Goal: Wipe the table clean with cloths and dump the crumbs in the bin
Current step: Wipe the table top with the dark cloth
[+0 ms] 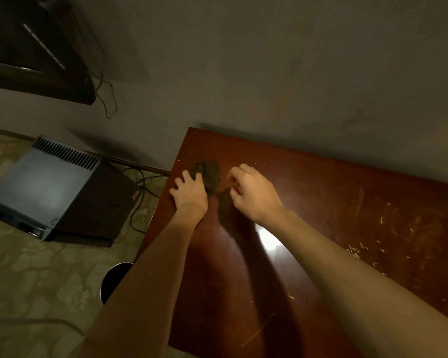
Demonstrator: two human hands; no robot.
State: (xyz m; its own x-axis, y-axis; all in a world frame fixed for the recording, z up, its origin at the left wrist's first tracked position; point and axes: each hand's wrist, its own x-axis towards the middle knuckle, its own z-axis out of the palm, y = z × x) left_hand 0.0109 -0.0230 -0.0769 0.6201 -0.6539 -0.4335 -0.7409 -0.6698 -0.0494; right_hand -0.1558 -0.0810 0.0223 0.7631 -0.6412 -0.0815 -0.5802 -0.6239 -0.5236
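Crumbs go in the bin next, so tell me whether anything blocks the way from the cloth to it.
Nothing visible does. The cloth lies under the left hand near the table corner; the bin stands on the floor below that edge, partly hidden by the left forearm.

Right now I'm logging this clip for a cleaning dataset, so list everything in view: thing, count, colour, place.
table: one, reddish-brown, right half, against the wall
cloth: one, dark olive, crumpled at the table's far left corner
crumbs: many pale strands, scattered on the table's right part
bin: one, dark, on the floor left of the table, partly hidden by the left arm
grey appliance: one, grey and dark, on the floor at left
cables: several, dark, between appliance and table
dark fixture: one, top left on the wall
left hand: one, fingers on the cloth
right hand: one, fingers curled, beside the cloth
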